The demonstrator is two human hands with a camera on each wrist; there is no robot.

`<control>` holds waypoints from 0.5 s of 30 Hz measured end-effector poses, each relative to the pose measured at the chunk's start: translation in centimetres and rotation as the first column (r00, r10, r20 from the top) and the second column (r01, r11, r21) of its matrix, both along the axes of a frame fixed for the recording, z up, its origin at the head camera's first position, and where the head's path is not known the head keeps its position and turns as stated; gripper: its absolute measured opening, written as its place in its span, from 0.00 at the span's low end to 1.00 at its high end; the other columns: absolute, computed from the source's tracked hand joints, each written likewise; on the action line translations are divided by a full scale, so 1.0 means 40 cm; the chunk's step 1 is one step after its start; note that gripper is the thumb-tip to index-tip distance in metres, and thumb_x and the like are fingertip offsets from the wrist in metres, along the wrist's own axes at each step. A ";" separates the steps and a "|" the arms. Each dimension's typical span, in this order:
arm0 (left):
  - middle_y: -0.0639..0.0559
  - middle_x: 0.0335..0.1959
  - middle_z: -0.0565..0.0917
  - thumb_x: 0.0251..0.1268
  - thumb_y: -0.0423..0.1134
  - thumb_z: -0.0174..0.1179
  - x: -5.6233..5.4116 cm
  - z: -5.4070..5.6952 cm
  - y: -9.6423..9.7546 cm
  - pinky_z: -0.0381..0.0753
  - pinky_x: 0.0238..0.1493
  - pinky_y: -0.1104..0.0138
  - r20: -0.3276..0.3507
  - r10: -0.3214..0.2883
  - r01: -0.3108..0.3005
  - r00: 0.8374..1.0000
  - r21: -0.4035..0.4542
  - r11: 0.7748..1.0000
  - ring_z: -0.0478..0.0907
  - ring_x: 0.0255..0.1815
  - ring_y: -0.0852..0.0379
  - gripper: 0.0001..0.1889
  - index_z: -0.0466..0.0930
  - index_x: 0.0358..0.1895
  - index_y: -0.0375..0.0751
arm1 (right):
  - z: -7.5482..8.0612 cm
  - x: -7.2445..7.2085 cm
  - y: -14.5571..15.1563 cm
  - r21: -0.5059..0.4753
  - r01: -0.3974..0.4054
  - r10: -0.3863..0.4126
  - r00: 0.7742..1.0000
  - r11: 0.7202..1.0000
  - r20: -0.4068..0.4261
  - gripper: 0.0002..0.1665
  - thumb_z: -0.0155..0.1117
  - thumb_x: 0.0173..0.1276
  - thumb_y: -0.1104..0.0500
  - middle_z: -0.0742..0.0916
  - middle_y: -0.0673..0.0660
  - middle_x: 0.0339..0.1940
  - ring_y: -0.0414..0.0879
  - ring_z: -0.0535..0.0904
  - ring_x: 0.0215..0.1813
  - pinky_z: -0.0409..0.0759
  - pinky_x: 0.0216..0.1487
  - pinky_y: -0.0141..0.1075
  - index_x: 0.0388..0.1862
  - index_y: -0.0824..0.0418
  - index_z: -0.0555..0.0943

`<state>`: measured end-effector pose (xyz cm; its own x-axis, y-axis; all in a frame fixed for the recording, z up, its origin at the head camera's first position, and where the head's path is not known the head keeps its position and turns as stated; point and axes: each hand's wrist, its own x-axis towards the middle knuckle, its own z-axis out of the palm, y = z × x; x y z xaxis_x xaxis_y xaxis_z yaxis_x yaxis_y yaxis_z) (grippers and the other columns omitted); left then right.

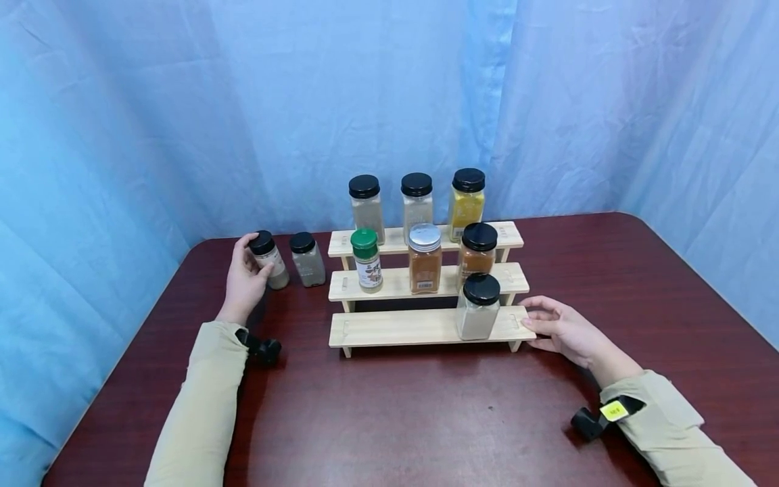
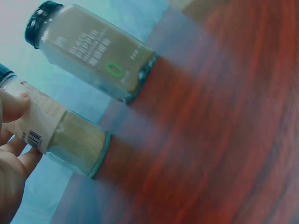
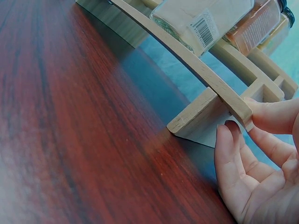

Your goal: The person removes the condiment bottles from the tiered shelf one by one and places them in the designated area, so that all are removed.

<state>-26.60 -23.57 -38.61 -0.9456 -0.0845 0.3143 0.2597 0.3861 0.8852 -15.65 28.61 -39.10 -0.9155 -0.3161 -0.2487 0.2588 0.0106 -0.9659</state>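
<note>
My left hand (image 1: 245, 283) grips a spice jar (image 1: 278, 274) with a black lid and pale label, thumb on one side and fingers on the other. The jar leans slightly; whether its base touches the table I cannot tell. Just right of it stands another black-lidded jar (image 2: 100, 51) of greyish powder. At the right end of the three-tier wooden rack (image 1: 395, 328), my right hand (image 1: 569, 331) pinches the lowest shelf, thumb against the board and fingertips near its underside (image 3: 229, 133). A black-lidded jar of pale powder (image 1: 477, 318) stands on that shelf, near the right hand.
On the middle tier are a green-capped jar (image 1: 368, 270), a silver-lidded jar (image 1: 425, 267) and a black-lidded orange-brown jar (image 1: 477, 260). The top tier bears two greyish jars and a yellow one (image 1: 467, 206). Blue curtains (image 1: 365, 88) hang behind the dark red table (image 1: 389, 419).
</note>
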 end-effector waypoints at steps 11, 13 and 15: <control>0.39 0.62 0.62 0.64 0.23 0.54 0.019 0.015 -0.005 0.62 0.69 0.50 0.003 0.062 -0.062 0.998 0.152 0.986 0.64 0.65 0.45 0.40 0.45 0.75 0.45 | -0.001 0.002 -0.002 0.008 0.002 -0.002 1.000 1.000 0.008 0.13 0.56 0.70 0.64 0.83 0.44 0.35 0.38 0.81 0.36 0.82 0.38 0.33 0.44 0.44 0.73; 0.43 0.59 0.64 0.64 0.23 0.55 0.022 0.020 -0.004 0.64 0.68 0.51 -0.004 0.088 -0.087 0.996 0.161 0.983 0.66 0.62 0.48 0.39 0.47 0.75 0.45 | -0.001 0.001 -0.001 0.004 0.004 -0.004 1.000 1.000 0.006 0.13 0.55 0.70 0.64 0.83 0.45 0.35 0.38 0.81 0.36 0.82 0.38 0.33 0.44 0.45 0.73; 0.49 0.56 0.65 0.63 0.24 0.55 0.026 0.024 -0.003 0.65 0.67 0.51 -0.013 0.111 -0.107 0.994 0.169 0.980 0.67 0.60 0.53 0.38 0.49 0.74 0.46 | -0.002 0.000 0.001 -0.002 0.005 -0.005 1.000 1.000 0.005 0.13 0.55 0.70 0.65 0.83 0.45 0.35 0.38 0.81 0.36 0.82 0.38 0.33 0.44 0.45 0.73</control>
